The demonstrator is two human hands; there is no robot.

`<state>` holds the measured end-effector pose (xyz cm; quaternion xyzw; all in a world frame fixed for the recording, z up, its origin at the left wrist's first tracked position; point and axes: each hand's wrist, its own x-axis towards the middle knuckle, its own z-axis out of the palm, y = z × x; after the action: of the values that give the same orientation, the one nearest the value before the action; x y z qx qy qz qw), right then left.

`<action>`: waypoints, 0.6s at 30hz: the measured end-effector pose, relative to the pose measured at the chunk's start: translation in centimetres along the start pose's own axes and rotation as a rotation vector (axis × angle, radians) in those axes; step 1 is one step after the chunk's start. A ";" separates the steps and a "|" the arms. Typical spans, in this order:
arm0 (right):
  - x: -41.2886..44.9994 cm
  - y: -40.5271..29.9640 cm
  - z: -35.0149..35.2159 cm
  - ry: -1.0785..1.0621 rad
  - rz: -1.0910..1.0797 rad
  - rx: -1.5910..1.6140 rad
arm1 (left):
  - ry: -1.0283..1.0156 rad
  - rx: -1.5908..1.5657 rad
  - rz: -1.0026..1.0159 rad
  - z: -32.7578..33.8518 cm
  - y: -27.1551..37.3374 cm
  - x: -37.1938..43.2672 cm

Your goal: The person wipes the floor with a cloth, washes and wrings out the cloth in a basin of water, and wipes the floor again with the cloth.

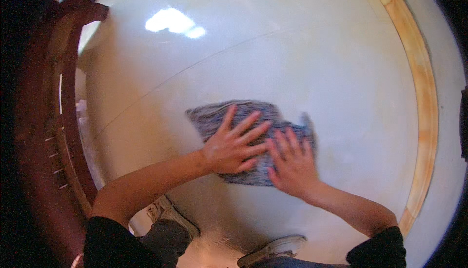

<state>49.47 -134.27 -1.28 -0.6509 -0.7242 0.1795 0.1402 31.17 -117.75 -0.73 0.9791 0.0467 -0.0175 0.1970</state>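
Note:
A dark grey, streaked cloth [252, 109] lies spread on the glossy, pale tiled floor [234, 67]. My left hand [236, 147] presses flat on the middle of it, fingers spread. Beside it, my right hand [292, 160] rests flat on the cloth's right part, its fingers a little apart. The fingertips of the two hands are close together. One corner of the cloth sticks up, blurred, beyond my right hand. Neither hand shows a grip on the fabric; the palms hide part of it.
Below the cloth are my two shoes [281, 248]. A dark reddish-brown wooden piece of furniture [69, 85] runs along the left side. On the right, a yellowish-brown skirting strip [426, 103] borders a pale wall [448, 121]. Bright light reflects off the floor at the upper left.

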 end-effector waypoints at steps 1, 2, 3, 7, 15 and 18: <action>-1.3 1.7 -0.2 -0.007 0.019 -0.050 | -0.008 -0.054 0.072 0.1 -0.4 2.7; -0.7 4.2 -0.5 0.032 0.064 -0.132 | 0.029 -0.007 0.114 0.2 -2.0 5.6; 1.6 6.3 -0.9 0.082 0.113 -0.226 | 0.074 0.050 0.170 0.1 -4.4 8.6; 16.3 13.5 0.1 0.420 0.292 -0.425 | 0.336 0.261 0.062 -0.4 -16.5 17.3; 45.9 4.8 2.7 0.301 -0.006 -0.286 | 0.341 0.254 -0.424 -8.6 -37.1 2.5; 40.7 -5.2 13.3 0.447 -0.222 -0.272 | 0.342 0.600 -0.549 -0.2 -32.5 -14.2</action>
<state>34.41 -95.32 -12.20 -0.6040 -0.7595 -0.0838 0.2265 13.80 -89.08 -12.27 0.9331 0.3299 0.0805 -0.1187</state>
